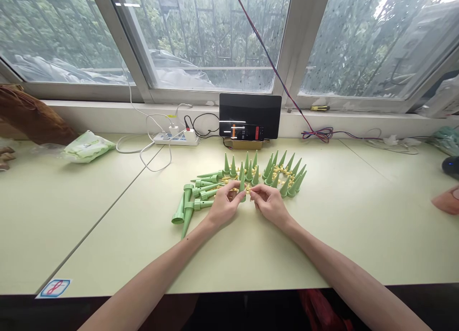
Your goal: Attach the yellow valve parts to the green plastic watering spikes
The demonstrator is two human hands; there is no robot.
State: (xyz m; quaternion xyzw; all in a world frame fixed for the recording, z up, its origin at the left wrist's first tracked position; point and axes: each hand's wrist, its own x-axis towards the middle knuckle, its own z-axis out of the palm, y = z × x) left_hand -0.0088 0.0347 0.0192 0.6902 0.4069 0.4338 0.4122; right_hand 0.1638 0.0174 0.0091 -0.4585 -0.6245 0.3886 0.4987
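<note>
My left hand (225, 204) grips a green plastic spike (242, 178), its pointed end up. Close to its right, my right hand (269, 203) has thumb and fingertips pinched at a small yellow plastic piece (248, 189), partly hidden by the fingers. Beyond both hands, several green cones (294, 185) stand upright in a rough ring around a scatter of yellow pieces (287, 171). More upright cones (233, 166) are behind my left hand. Several green spikes with wide collars (188, 202) lie on their sides to the left, some partly covered by my left hand.
The pale table (344, 240) has a seam on the left. At the back, a phone (247, 132) leans against a dark screen (251, 106). Left of it are a power strip (175, 139) with cables and a green-white packet (89, 147). Another person's finger (446, 201) shows at the right edge.
</note>
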